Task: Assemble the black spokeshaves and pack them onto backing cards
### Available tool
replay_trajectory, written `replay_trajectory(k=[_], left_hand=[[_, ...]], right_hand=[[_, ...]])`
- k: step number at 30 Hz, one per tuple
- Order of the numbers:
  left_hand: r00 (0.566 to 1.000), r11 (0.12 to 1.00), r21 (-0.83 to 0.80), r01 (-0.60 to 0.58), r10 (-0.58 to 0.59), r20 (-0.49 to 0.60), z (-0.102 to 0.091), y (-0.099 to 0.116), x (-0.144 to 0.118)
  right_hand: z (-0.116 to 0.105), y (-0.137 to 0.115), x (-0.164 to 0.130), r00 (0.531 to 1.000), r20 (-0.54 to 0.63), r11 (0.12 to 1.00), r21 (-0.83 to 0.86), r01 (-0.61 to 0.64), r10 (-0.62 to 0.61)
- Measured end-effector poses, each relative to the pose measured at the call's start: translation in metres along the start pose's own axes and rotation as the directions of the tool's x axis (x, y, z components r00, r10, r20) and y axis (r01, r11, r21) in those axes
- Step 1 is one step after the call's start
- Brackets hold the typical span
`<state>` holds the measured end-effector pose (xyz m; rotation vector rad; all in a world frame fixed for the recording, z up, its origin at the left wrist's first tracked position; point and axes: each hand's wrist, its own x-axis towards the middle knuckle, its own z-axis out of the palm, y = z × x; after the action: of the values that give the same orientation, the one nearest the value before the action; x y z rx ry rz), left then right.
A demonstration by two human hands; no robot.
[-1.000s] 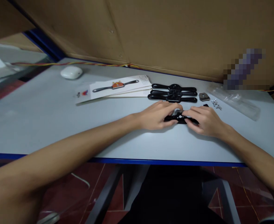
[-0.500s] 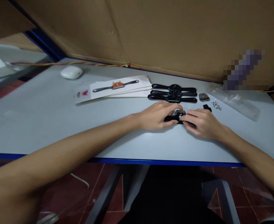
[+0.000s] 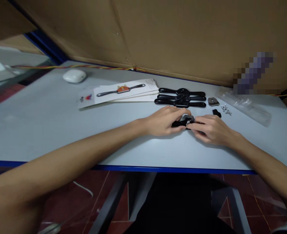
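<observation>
A black spokeshave body [image 3: 184, 123] lies on the pale table [image 3: 48, 130] between my hands. My left hand [image 3: 165, 121] grips its left handle. My right hand [image 3: 210, 129] covers its right handle, and its fingertips pinch a small silver screw at the tool's middle. Just behind lie three more black spokeshave bodies [image 3: 181, 97] side by side. A grey metal blade [image 3: 213, 101], a small black cap [image 3: 216, 113] and silver wing screws [image 3: 225, 109] rest to the right of them.
Printed leaflets [image 3: 124, 91] with a tool picture lie left of the stack. A white rounded device [image 3: 74, 75] sits far left, a clear plastic bag [image 3: 246, 104] far right. Cardboard walls [image 3: 170, 35] stand behind the table, with a red-yellow cable along their foot.
My right hand has shifted slightly left toward the tool's middle, uncovering the small black cap behind it. My left hand has stayed in place.
</observation>
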<state>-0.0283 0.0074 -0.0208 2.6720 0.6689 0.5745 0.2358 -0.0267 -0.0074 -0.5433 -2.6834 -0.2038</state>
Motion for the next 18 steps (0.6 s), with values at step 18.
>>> replay_trajectory(k=[18], left_hand=[[1.000, 1.000, -0.011, -0.002, 0.002, -0.008, 0.0020, -0.0020, 0.0000]], right_hand=[[0.0044, 0.0004, -0.0017, 0.996, 0.007, 0.995, 0.051, -0.088, 0.088]])
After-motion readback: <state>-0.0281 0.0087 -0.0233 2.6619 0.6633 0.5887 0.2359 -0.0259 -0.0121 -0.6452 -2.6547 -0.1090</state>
